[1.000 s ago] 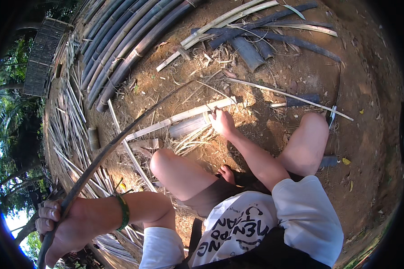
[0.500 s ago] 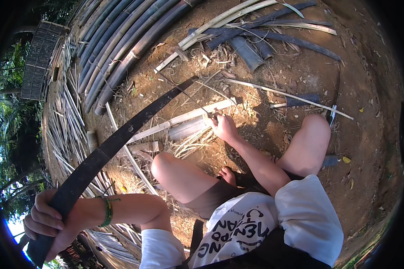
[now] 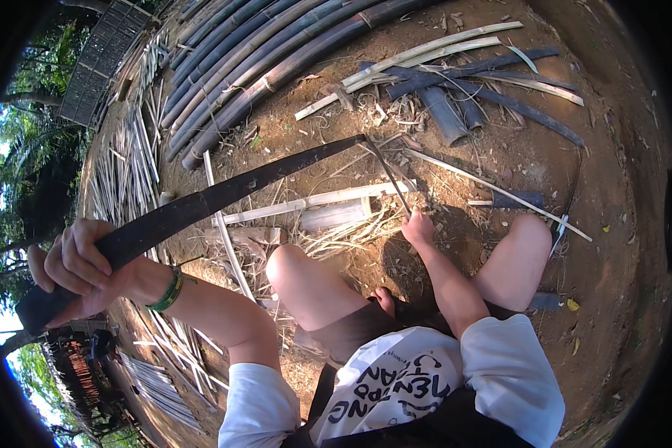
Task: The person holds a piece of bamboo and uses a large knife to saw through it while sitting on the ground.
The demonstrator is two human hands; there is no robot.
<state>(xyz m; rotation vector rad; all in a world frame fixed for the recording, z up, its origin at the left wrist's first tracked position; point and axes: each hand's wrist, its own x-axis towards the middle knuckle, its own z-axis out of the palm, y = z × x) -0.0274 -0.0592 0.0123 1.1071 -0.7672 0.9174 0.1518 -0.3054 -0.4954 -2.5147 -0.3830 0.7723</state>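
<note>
My left hand (image 3: pixel 78 261) is closed round the near end of a long, dark split-bamboo slat (image 3: pixel 224 190), raised at the left. The slat runs up and to the right, narrowing to its far end. My right hand (image 3: pixel 418 227) is closed on a thin, dark, blade-like tool (image 3: pixel 387 173), seen almost edge-on; its grip is hidden in the fist. In the picture the tool's tip meets the slat's far end; whether it cuts in I cannot tell. Below the tool lie a short piece of split bamboo (image 3: pixel 336 215) and pale shavings (image 3: pixel 343 237).
Thick bamboo poles (image 3: pixel 276 71) lie stacked at the far left. Many pale strips (image 3: pixel 123 160) cover the ground on the left. Dark split pieces (image 3: pixel 444 119) and light slats (image 3: pixel 425 52) lie at the far right. A thin strip (image 3: pixel 500 183) crosses the ground beyond my right knee.
My left hand has risen and the slat now lies at a flatter angle. My right hand has moved right and slightly nearer, the tool turning steeper toward the slat's end. The view has shifted.
</note>
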